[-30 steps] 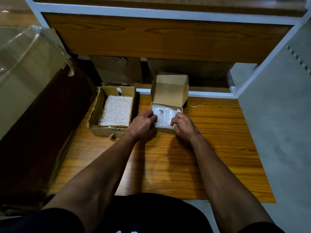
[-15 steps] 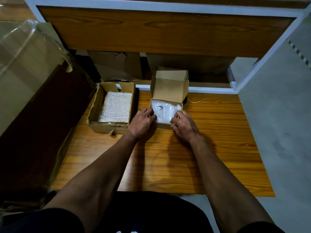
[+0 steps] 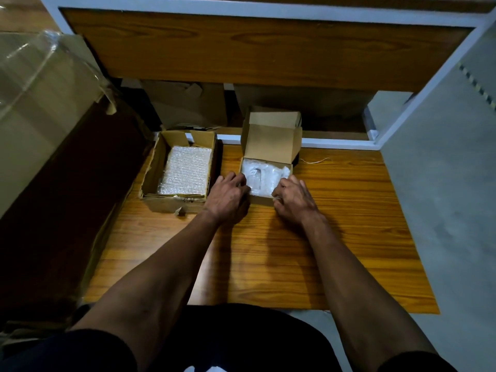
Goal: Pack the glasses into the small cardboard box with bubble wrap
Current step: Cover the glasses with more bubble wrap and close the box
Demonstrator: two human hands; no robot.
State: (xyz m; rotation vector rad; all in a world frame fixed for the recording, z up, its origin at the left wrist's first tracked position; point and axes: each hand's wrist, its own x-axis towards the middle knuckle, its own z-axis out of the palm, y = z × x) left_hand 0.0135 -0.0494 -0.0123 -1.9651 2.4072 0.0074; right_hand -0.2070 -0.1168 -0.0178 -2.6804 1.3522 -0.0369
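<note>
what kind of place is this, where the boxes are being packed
Probably a storeroom or small packing area: a wooden shelf unit serves as the bench, spare cardboard sits behind, and an open carton holds bubble wrap sheets.

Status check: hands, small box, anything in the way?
Both hands, left hand and right hand, at small box front edge, on bubble wrap. Lid up. Nothing blocking.

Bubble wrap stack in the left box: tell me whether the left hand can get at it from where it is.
Probably yes. The left hand sits just right of the open-topped box, and the bubble wrap stack lies uncovered inside; only the low box wall is between them.
</note>
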